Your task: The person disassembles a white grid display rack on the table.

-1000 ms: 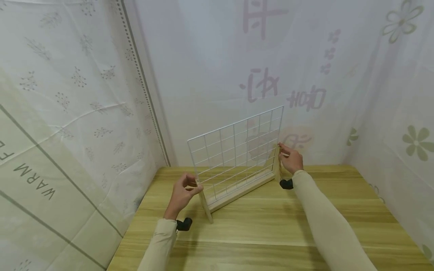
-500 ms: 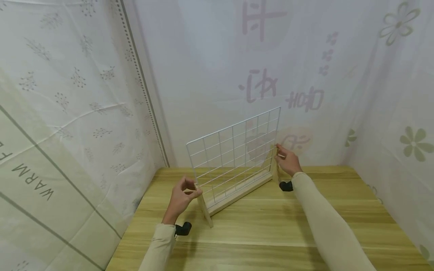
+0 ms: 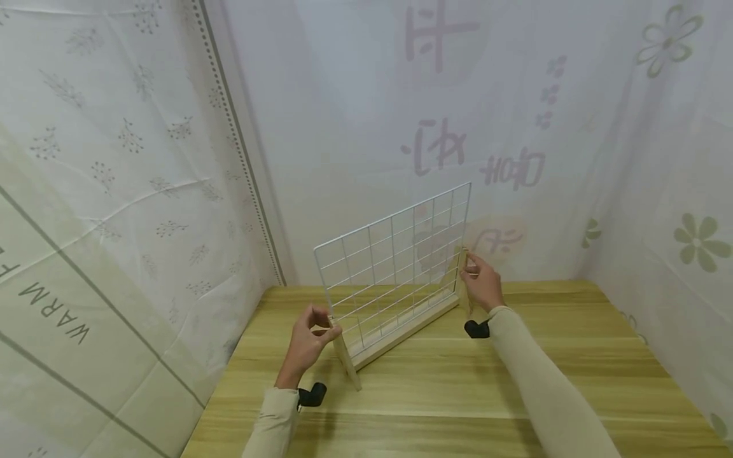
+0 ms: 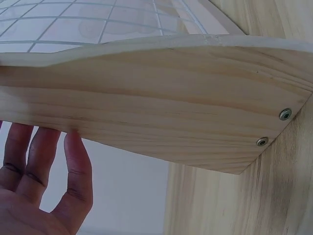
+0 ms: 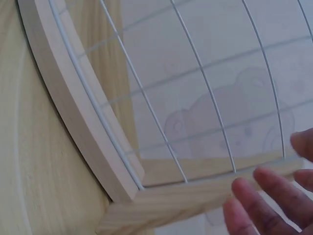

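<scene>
A wire grid stand, with a white wire grid (image 3: 395,254) set upright in a wooden base bar (image 3: 409,332) between two wooden side panels, stands at an angle on the table. My left hand (image 3: 306,340) pinches the upper end of the near left panel (image 3: 347,364); two screw heads show low on that panel (image 4: 171,107) in the left wrist view. On the far right panel (image 3: 464,280), my right hand (image 3: 483,280) has thumb and fingertips at the upper end. The right wrist view shows its thumb and fingers (image 5: 274,205) on either side of the panel edge, contact partly hidden.
The wooden table (image 3: 458,381) has its back edge close to a printed white curtain (image 3: 343,127). More patterned cloth (image 3: 143,191) hangs at the left, and a flowered one at the right. A black wrist-worn piece (image 3: 312,395) sits beside each wrist.
The stand's near left end has shifted slightly toward me. My right hand and wrist have dropped a little along the right panel. The head view has also moved slightly.
</scene>
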`<state>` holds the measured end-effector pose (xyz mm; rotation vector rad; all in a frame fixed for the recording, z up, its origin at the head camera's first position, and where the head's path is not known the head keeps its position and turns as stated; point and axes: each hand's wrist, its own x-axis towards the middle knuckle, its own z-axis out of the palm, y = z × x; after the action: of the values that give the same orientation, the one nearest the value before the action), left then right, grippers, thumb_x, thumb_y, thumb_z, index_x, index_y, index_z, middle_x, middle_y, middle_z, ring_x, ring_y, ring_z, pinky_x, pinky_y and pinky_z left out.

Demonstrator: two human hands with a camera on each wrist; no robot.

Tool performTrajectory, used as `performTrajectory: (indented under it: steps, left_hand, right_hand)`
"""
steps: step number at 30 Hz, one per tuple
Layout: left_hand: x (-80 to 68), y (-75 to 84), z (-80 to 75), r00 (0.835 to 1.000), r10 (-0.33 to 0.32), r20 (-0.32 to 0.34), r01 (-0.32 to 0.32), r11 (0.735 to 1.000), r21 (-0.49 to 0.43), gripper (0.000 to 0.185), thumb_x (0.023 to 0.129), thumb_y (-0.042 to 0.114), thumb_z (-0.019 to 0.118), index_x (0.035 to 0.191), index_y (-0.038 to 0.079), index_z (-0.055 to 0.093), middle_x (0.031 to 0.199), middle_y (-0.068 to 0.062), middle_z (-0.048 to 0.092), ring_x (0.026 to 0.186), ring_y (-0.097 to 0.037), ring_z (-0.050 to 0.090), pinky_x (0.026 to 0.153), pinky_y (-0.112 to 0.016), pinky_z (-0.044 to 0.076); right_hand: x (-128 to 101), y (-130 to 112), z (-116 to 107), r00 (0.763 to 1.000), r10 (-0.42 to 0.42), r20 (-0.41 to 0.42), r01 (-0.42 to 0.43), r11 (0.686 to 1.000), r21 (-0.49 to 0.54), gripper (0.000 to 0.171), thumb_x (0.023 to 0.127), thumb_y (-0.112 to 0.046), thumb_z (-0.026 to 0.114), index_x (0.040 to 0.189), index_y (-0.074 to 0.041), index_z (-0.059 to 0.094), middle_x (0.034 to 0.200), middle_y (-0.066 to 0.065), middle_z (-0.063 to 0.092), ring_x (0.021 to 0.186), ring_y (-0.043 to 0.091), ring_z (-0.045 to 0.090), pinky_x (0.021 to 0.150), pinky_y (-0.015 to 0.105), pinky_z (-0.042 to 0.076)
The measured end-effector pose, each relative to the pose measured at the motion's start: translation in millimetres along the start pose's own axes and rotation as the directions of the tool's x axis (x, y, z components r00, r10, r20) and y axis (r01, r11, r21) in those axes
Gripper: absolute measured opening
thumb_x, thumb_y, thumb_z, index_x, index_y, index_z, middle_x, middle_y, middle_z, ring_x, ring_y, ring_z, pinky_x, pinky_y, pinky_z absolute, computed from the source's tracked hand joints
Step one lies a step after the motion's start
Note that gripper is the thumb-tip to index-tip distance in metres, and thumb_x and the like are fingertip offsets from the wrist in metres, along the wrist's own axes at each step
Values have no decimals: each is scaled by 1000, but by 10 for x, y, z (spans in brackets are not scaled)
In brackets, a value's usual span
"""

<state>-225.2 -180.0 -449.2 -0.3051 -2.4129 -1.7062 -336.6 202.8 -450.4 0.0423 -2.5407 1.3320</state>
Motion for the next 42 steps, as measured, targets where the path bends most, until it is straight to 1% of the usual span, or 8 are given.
performTrajectory:
  steps: [5, 9, 14, 21, 26, 29, 35, 42]
  left_hand:
    - [-2, -15, 18, 1000, 11, -3, -11, 1000, 13, 39, 81, 13, 71, 110, -3, 51, 101, -21, 55, 91, -27, 55, 78, -31, 49]
    - [-15, -17, 31, 1000, 8, -9, -8, 1000, 29, 36, 82, 14, 70, 111, 3, 51, 99, -16, 54, 89, -22, 55, 77, -31, 48]
    - [-18, 1, 39, 1000, 1, -20, -1, 1000, 10, 34, 81, 12, 70, 110, 7, 52, 97, -14, 53, 90, -23, 53, 78, -34, 47]
    - [-29, -8, 46, 1000, -11, -17, 11, 1000, -3, 35, 81, 13, 71, 111, 7, 52, 99, -14, 54, 91, -26, 53, 80, -36, 47]
    - [-32, -19, 43, 1000, -18, -20, 18, 1000, -9, 37, 81, 14, 71, 112, 5, 52, 101, -19, 54, 91, -24, 53, 81, -36, 48]
    - [-30, -19, 41, 1000, -19, -24, 18, 1000, -12, 36, 81, 13, 71, 111, 7, 52, 102, -20, 53, 91, -23, 52, 81, -36, 47]
    - [-44, -26, 58, 1000, -17, -15, 17, 1000, 0, 34, 82, 12, 70, 110, 7, 52, 99, -16, 53, 92, -25, 53, 81, -37, 47]
    - [-36, -39, 53, 999, -22, -32, 22, 1000, -12, 35, 81, 12, 70, 111, 7, 53, 99, -13, 53, 92, -25, 52, 82, -35, 47]
  right_hand:
    - [-68, -63, 115, 999, -40, -3, 40, 998, 47, 53, 92, -19, 55, 141, -11, 37, 116, 18, 62, 103, 35, 62, 85, 47, 52]
    - [-118, -123, 229, 997, -78, 16, 76, 992, 99, 54, 90, -22, 60, 139, -13, 40, 116, 16, 61, 103, 32, 61, 83, 45, 52]
    - [-202, -198, 351, 993, -113, 14, 110, 984, 143, 62, 85, -24, 67, 139, -14, 39, 119, 17, 58, 108, 34, 58, 87, 46, 50]
    - [-244, -232, 525, 994, -101, -35, 104, 989, 102, 73, 77, -32, 75, 139, -17, 40, 126, 15, 57, 114, 32, 55, 87, 47, 49]
    - [-257, -264, 637, 997, -76, -17, 77, 989, 127, 76, 77, -37, 74, 140, -20, 37, 129, 11, 56, 120, 30, 51, 94, 50, 45]
    - [-258, -278, 705, 996, -78, -33, 82, 985, 154, 76, 76, -37, 75, 140, -19, 38, 128, 11, 56, 120, 30, 51, 96, 50, 44]
    - [-268, -286, 803, 995, -47, -85, 60, 987, 152, 73, 74, -36, 77, 136, -17, 43, 123, 13, 60, 115, 30, 54, 94, 50, 44]
    - [-250, -297, 871, 990, -65, -127, 71, 996, 46, 65, 77, -36, 73, 132, -14, 46, 118, 12, 64, 111, 30, 58, 90, 50, 44]
